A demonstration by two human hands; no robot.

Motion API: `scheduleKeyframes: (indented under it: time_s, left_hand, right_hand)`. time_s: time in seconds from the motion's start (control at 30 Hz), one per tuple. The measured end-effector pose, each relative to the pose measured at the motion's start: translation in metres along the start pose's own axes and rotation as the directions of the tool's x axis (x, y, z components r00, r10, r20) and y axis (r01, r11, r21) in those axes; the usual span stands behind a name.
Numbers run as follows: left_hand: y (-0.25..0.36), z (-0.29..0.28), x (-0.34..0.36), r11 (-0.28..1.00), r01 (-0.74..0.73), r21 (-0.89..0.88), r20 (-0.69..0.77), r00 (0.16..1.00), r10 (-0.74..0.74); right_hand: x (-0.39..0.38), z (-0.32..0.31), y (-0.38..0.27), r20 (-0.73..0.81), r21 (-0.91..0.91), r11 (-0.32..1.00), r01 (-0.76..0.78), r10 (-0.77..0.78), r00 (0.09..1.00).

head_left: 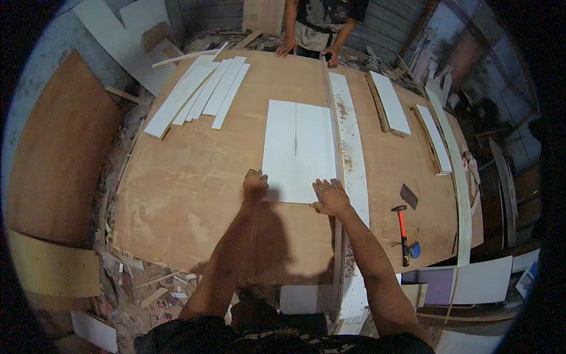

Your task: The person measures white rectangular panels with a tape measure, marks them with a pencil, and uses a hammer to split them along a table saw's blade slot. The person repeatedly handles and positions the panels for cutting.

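Note:
A white rectangular board (283, 171) lies flat on the brown plywood tabletop in front of me. A thin dark slit runs from its far edge to about its middle. My left hand (255, 186) grips the near left corner with curled fingers. At the near right corner, my right hand (332, 197) has its fingers over the top face and its thumb at the near edge. The board's right side lies along a long straight wooden strip with a white, brown-spotted top (354, 159). Whatever is under the board is hidden.
Narrow white strips (200, 94) lie at the far left. Stacked white pieces (389, 103) are at the far right. Nearer me on the right are a hammer (402, 233), a blue tape measure (414, 250) and a dark flat plate (408, 196). Another person's hands (287, 47) rest at the far edge.

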State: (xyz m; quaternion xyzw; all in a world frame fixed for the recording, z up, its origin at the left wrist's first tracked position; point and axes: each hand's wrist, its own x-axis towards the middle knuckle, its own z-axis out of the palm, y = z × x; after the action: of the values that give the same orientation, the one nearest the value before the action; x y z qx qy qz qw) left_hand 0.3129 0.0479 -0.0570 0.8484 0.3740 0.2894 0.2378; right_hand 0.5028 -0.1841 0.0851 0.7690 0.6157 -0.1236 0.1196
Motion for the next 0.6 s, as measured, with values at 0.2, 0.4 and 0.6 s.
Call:
scheduleKeyframes:
  time_s: [0.2,0.4,0.6]
  left_hand:
    - [0.006,0.007,0.036,0.987,0.157,0.036,0.061,0.985,-0.159]
    - [0.004,0.011,0.085,0.987,0.142,0.081,0.082,0.985,-0.149]
    - [-0.001,0.015,0.104,0.995,0.091,0.051,0.073,0.993,-0.095]
  right_hand:
    - [0.028,-0.008,0.018,-0.045,0.048,0.999,0.006,-0.004,0.999]
    - [0.067,-0.023,0.042,-0.087,0.076,0.997,0.001,0.006,0.996]
    - [0.081,-0.023,0.056,-0.094,0.061,0.998,0.032,-0.026,0.995]
